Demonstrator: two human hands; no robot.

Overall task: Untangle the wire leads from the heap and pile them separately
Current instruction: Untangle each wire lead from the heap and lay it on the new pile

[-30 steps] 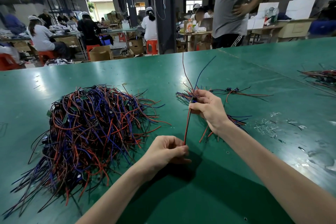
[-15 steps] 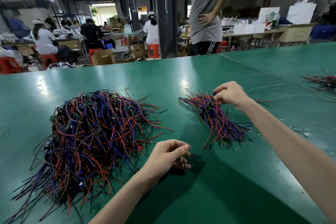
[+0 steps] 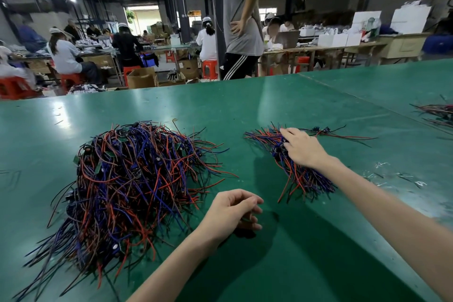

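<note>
A: Where's the tangled heap of red, blue and black wire leads [image 3: 127, 179]?
B: Left-centre on the green table top [image 3: 306, 240], small green boards mixed in. Loose ends fan toward the near-left edge.
A: And the sorted ones?
B: The smaller pile of red and blue leads [image 3: 304, 179] is on the right, well apart from the heap. Its long axis runs far-left to near-right.
A: Left hand [image 3: 235, 211]?
B: Resting on the table between the two, just beside the heap's right fringe. Fingers are loosely curled, and nothing shows in them.
A: Right hand [image 3: 302, 147]?
B: Palm down on the far end of the sorted pile, fingers [image 3: 285, 133] stretched out flat over the wires. It's touching them, with no grip that I can see.
A: So the next pick?
B: My guess is the left hand. The heap lies straight to its left and it's much nearer, while the right hand would have to cross over. Strands at that fringe point roughly toward the hand, so probably an end-on pinch and pull.
</note>
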